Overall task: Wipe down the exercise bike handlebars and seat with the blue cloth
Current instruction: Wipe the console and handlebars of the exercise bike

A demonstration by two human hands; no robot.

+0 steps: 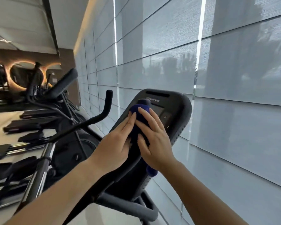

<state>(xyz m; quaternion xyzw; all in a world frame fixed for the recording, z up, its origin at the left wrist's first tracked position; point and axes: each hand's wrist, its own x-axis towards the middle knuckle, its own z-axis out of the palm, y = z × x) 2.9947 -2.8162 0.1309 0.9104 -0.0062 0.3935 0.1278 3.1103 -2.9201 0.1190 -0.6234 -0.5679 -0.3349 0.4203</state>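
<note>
A dark blue cloth [140,118] is wrapped around an upright handlebar grip of the exercise bike, in front of its black console [175,114]. The grip's rounded top [143,101] sticks out above the cloth, and a corner of cloth [152,172] hangs below my right wrist. My left hand [116,143] presses on the cloth from the left with fingers extended. My right hand [154,137] wraps the cloth from the right. The other handlebar [106,104] rises bare to the left. The seat is out of view.
A lower grey handlebar loop [130,207] runs under the console. A chrome post [39,172] stands at lower left. More exercise machines [52,95] line the left side. Window blinds [234,95] fill the wall close behind and to the right of the console.
</note>
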